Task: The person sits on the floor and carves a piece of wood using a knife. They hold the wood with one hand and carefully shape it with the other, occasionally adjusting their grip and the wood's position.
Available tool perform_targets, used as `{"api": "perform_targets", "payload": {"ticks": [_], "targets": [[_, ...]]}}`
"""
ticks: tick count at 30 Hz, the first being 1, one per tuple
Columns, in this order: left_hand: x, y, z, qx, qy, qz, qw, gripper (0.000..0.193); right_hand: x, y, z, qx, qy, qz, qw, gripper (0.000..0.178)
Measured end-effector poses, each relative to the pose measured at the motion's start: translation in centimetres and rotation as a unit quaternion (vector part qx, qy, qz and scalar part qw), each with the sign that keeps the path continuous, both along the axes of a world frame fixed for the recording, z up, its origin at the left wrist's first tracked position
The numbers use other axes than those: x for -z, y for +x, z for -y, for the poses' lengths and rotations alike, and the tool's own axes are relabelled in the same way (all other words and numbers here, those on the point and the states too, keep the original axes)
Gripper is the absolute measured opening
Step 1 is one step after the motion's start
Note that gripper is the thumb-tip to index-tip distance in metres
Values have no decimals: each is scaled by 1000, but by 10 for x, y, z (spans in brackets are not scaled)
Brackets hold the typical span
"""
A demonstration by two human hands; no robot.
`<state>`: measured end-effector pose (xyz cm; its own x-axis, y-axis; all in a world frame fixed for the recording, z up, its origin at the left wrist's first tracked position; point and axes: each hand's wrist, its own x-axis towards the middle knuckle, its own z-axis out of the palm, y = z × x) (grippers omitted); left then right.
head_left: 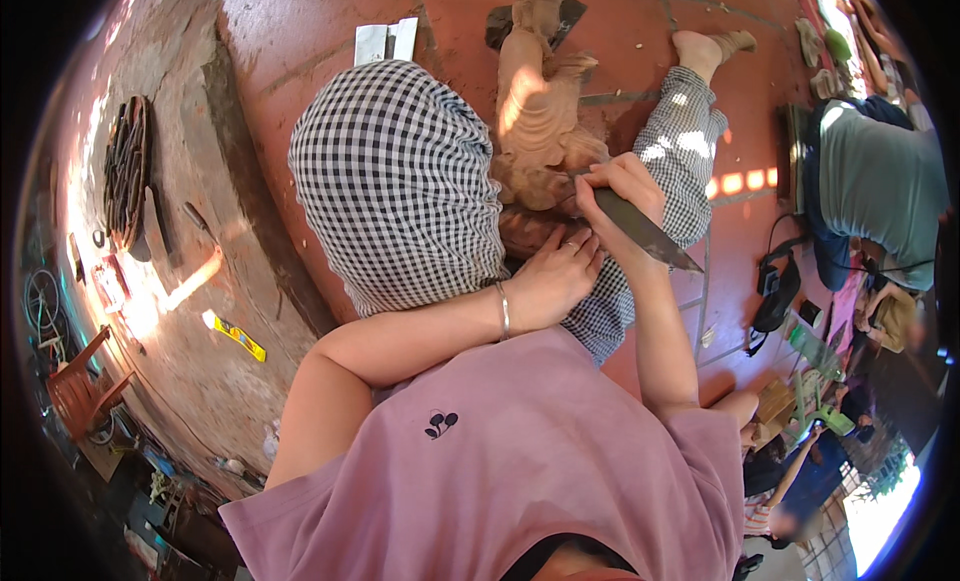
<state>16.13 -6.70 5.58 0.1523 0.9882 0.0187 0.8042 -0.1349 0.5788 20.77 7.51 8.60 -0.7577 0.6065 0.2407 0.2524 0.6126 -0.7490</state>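
A carved brown figure [545,131], apparently wooden, lies lengthwise between my legs, its near end close to my body. My left hand [555,276], with a ring and a silver bracelet, has its bent fingers against that near end. Above it, my right hand [625,186] is closed around a flat, dark grey blade [645,231] with a sharp point. The point juts out toward the lower right, and the blade's other end meets the figure beside my fingers. Where the left fingertips touch the figure is partly hidden.
My checkered trousers [395,181] flank the figure on the red tiled floor [270,21]. At left, a raised slab [240,281] bears a bundle of dark tools [127,171] and a yellow tube [238,338]. A person in grey-green [880,171] sits at right near a black strap [775,296].
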Motion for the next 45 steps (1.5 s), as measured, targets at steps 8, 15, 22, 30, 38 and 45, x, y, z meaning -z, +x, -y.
{"api": "perform_targets", "payload": {"ticks": [8,15,22,30,38,45], "targets": [[1,0,2,-6,-9,21,1000,58,2,7,1,28,-16,11,999,10],[-1,-4,1,-5,-16,39,999,61,13,14,4,35,-10,-4,999,9],[9,3,6,-9,10,27,1000,62,9,10,-2,-2,21,-46,999,12],[-7,-2,1,20,-3,-1,1000,63,0,-4,3,48,-17,3,999,13],[-1,-2,2,44,-23,10,999,56,-2,-12,15,101,111,92,984,18],[-2,-1,1,71,-33,-2,997,64,20,-19,16,125,92,124,980,38]]}}
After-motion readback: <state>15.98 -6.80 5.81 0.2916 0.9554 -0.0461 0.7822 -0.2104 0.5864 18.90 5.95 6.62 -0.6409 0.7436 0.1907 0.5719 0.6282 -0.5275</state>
